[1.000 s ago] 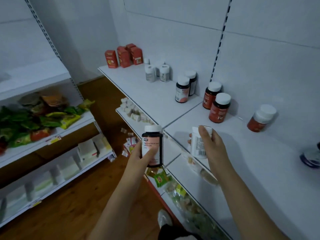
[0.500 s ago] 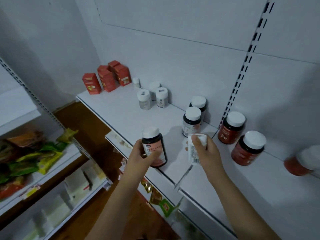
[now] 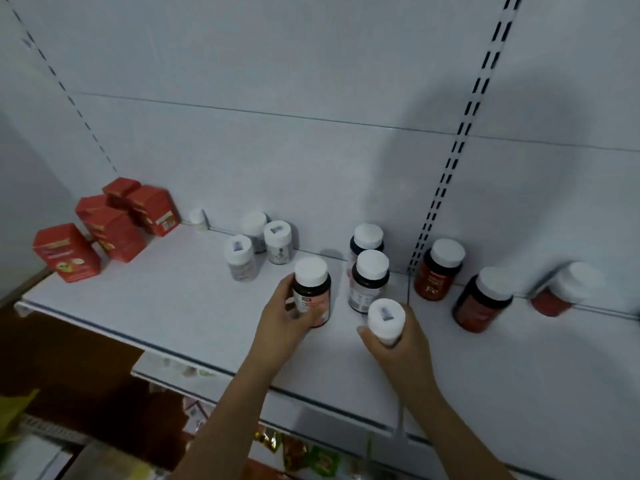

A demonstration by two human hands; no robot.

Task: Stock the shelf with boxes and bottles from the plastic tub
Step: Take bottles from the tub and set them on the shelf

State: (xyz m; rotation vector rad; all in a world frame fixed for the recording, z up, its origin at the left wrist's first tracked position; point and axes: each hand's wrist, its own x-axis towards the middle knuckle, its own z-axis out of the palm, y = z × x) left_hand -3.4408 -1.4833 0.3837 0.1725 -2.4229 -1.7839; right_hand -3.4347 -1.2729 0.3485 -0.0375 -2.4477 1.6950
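Note:
My left hand [image 3: 282,322] grips a dark bottle with a pink label and white cap [image 3: 311,289], standing it on the white shelf [image 3: 166,299] just left of two similar dark bottles [image 3: 367,278]. A small white bottle [image 3: 386,320] is held upright in my right hand [image 3: 401,344], slightly above the shelf in front of those dark bottles. The plastic tub is out of view.
Several red boxes [image 3: 110,230] stand at the shelf's back left. Three small white bottles [image 3: 258,244] sit mid-shelf. Red bottles with white caps [image 3: 460,282] stand to the right, one lying on its side [image 3: 564,289]. A lower shelf holds packets [image 3: 304,452].
Both hands moved forward over the shelf. The dark bottle in my left hand came down onto the shelf beside the other dark bottles; the white bottle moved closer in front of them.

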